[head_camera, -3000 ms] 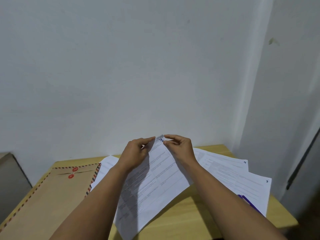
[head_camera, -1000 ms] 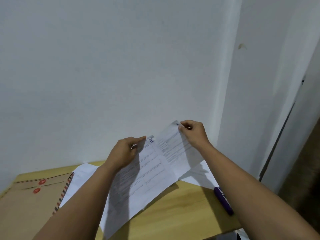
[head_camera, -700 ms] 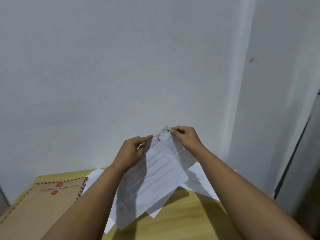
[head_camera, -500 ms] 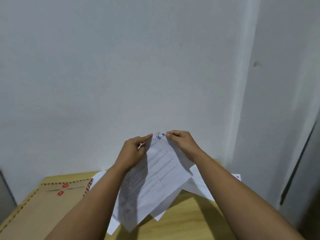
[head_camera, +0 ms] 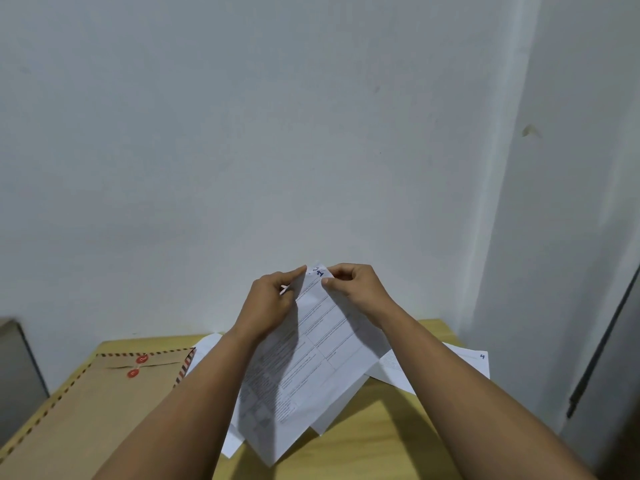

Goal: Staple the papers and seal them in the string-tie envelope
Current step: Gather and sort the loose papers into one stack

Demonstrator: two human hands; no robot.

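Head view: papers (head_camera: pixel 311 358) held up, long axis running near-left to far-right, numbered corner far.
Left hand (head_camera: pixel 270 303): fingers pinch top corner.
Right hand (head_camera: pixel 356 292): fingers pinch same corner.
Envelope (head_camera: pixel 93 403): flat, left tabletop (head_camera: pixel 374 441).

Papers held up over tabletop (head_camera: pixel 374 441), wall behind.
Left hand (head_camera: pixel 268 303) and right hand (head_camera: pixel 356 289) are pinching the raised papers (head_camera: pixel 304 358) at their top corner; envelope (head_camera: pixel 86 410) is lying left, a loose sheet (head_camera: pixel 464 363) lying right.
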